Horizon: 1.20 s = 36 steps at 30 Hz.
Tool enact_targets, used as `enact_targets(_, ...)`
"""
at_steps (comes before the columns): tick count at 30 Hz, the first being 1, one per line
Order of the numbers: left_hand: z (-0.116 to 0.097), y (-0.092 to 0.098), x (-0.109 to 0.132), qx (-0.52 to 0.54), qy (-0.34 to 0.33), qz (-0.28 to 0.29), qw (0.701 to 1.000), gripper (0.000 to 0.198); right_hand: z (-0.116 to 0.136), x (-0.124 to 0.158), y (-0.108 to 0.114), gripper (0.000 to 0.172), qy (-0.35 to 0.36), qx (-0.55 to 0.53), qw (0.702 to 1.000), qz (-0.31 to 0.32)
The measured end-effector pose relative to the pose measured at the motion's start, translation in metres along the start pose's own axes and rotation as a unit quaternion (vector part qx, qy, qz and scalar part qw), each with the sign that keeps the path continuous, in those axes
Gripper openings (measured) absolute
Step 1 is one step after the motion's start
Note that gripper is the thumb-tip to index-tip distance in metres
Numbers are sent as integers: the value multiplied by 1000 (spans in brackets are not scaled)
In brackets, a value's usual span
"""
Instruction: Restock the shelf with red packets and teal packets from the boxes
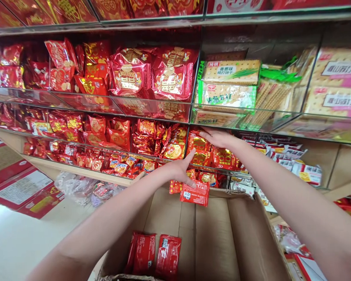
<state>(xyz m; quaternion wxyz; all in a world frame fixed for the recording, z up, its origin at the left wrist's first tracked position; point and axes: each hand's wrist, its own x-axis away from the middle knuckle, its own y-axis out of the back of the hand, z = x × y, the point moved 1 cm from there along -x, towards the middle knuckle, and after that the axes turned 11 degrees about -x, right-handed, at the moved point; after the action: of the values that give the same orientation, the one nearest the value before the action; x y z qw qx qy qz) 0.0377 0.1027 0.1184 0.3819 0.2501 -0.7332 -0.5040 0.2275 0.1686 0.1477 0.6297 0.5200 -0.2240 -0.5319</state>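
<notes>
Left hand: we see our left hand point(181, 169) gripping one red packet point(194, 193) by its upper edge, fingers closed on it, thumb raised; the packet hangs just above the far rim of the cardboard box point(213, 234).
Right hand: our right hand point(218, 137) lies flat, fingers extended, on the red-gold packets in the bin point(210, 156) at 1 o'clock from the left hand; it grips nothing we can see.
Box contents: two red packets point(156, 253) lie at 6 o'clock, on the box floor, touching each other.
Shelves: three tiers of clear bins are visible; cracker packs point(231, 84) sit at 12 o'clock above the right hand.
</notes>
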Motion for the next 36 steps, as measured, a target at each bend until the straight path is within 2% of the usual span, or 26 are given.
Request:
enact_targets(2,1,0,1,6,-4,-6,1000,124,6,19,4,47,25,8,999,-45)
enact_targets(5,3,-1,4,24,-10,-11,1000,123,14,62,7,46,72,31,992,-97)
enact_targets(8,4,-3,5,36,-14,-14,999,121,11,99,2,43,91,51,993,-48)
enact_targets(10,5,-3,4,37,-15,-18,999,121,5,109,-2,29,84,50,995,5)
enact_targets(12,4,-3,3,38,-14,-20,999,121,-1,106,-4,18,70,50,996,33)
enact_targets(14,4,-3,4,40,-14,-23,999,121,-5,97,-3,17,60,57,996,21)
enact_targets(17,4,-4,7,45,-26,-29,998,118,-7,85,-2,19,51,85,994,-40)
enact_targets(22,7,-5,9,35,-25,-29,999,117,-14,88,-11,39,37,141,980,-136)
enact_targets(29,-3,2,2,-9,-5,-1,1000,124,-19,103,-21,45,51,173,977,-109)
enact_targets(36,-5,-3,12,4,-9,-13,1000,120,-14,107,-13,61,38,153,978,-138)
